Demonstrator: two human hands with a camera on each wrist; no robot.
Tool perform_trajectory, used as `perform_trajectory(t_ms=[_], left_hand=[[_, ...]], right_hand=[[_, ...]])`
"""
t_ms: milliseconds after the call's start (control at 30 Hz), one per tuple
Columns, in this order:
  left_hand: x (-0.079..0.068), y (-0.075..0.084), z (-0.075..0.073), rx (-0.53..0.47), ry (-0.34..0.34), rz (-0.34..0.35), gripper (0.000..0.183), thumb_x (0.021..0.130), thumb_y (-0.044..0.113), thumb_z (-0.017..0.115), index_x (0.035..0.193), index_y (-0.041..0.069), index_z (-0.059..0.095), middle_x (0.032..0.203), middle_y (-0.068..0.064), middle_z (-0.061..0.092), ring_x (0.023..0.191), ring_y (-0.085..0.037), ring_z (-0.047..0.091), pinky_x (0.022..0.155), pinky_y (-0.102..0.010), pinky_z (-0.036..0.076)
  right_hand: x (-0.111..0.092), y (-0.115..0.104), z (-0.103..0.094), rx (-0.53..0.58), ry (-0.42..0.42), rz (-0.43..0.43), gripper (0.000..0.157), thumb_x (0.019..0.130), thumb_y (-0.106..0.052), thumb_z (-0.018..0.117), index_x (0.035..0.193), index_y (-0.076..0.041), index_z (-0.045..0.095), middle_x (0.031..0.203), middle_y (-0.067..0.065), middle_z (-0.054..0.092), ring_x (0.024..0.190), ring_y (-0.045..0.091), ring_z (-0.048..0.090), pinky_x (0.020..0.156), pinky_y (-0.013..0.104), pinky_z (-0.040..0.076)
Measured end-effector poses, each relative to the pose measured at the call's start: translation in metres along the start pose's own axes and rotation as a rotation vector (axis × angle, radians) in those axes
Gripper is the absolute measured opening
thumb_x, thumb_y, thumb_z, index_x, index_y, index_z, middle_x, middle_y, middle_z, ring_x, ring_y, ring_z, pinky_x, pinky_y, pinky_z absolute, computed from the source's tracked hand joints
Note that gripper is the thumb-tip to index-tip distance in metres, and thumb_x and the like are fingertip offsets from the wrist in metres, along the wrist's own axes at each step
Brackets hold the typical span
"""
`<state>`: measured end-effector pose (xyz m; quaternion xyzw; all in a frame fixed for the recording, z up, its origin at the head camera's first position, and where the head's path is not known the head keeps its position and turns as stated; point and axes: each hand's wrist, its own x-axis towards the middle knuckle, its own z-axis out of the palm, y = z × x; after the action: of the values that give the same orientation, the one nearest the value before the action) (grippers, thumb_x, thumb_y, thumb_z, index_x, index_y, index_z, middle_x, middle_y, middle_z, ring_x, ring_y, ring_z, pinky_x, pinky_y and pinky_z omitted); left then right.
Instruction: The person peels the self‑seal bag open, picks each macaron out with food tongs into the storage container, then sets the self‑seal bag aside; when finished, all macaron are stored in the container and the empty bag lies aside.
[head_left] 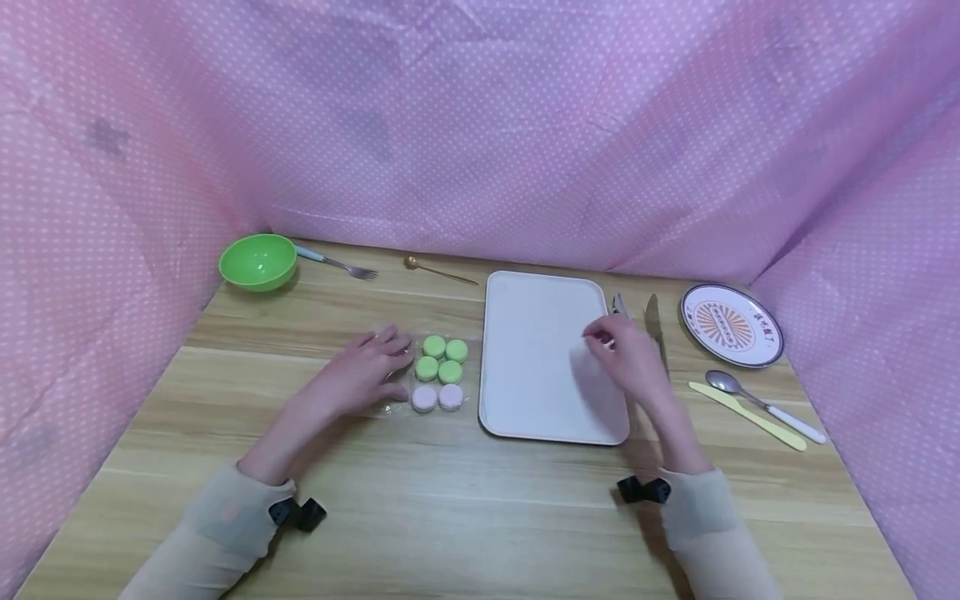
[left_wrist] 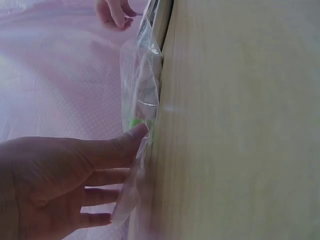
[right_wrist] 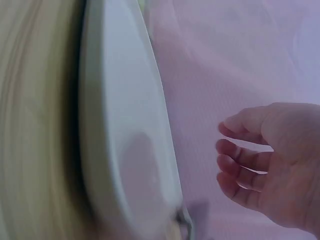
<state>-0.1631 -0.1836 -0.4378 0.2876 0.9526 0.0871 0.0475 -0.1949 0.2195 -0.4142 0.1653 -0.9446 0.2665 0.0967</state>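
Several green macarons [head_left: 450,372] and two pale pink macarons [head_left: 450,397] lie together with clear plastic packaging [left_wrist: 142,90] about them. At the left side of this packaging is my left hand [head_left: 367,371], its fingers spread and fairly straight. The left wrist view shows the thumb and fingertips touching the clear plastic. Over the right part of the white tray [head_left: 525,358] my right hand [head_left: 626,354] hovers, fingers loosely bent. Nothing is between them in the right wrist view, where the hand [right_wrist: 280,165] stands apart from the tray.
A green bowl [head_left: 258,262], a fork [head_left: 337,262] and a small gold spoon [head_left: 438,271] lie along the back. Right of the tray are a knife [head_left: 652,317], a printed plate [head_left: 731,325], a white-handled spoon [head_left: 765,406] and a yellow knife [head_left: 746,415]. Pink dotted cloth surrounds the table.
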Motion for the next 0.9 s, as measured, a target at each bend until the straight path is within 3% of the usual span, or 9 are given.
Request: perform_trajectory(t_ms=[133,333,533,900], left_hand=[[0.001,0.001,0.0,-0.004,0.037,0.013,0.066,0.078,0.045,0.071,0.132,0.011,0.054,0.145,-0.011,0.045,0.135,-0.034,0.04,0.11,-0.058,0.029],[0.001,0.004,0.0,-0.002,0.098,0.023,0.06,0.076,0.04,0.075,0.126,0.011,0.059,0.14,-0.012,0.051,0.124,-0.032,0.054,0.1,-0.052,0.043],[0.004,0.009,0.001,-0.005,0.09,0.008,0.055,0.078,0.038,0.074,0.125,0.013,0.06,0.14,-0.011,0.051,0.121,-0.032,0.056,0.096,-0.05,0.047],[0.011,0.013,-0.004,-0.003,0.06,-0.04,0.041,0.075,0.034,0.077,0.111,0.018,0.069,0.126,-0.005,0.061,0.114,-0.026,0.055,0.09,-0.05,0.05]], right_hand=[[-0.012,0.027,-0.018,-0.018,0.096,0.051,0.016,0.088,-0.01,0.06,0.101,-0.004,0.066,0.099,0.014,0.063,0.09,0.028,0.058,0.076,0.043,0.046],[-0.022,0.051,-0.029,-0.074,0.07,0.175,0.039,0.088,-0.025,0.065,0.12,-0.005,0.059,0.115,0.018,0.056,0.099,0.031,0.053,0.08,0.048,0.042],[-0.026,0.06,-0.033,-0.115,0.004,0.228,0.057,0.087,-0.034,0.066,0.133,-0.006,0.048,0.127,0.023,0.048,0.108,0.037,0.049,0.085,0.054,0.042],[-0.028,0.064,-0.035,-0.139,0.018,0.245,0.064,0.082,-0.033,0.071,0.135,-0.008,0.046,0.123,0.027,0.048,0.099,0.037,0.051,0.076,0.051,0.043]])
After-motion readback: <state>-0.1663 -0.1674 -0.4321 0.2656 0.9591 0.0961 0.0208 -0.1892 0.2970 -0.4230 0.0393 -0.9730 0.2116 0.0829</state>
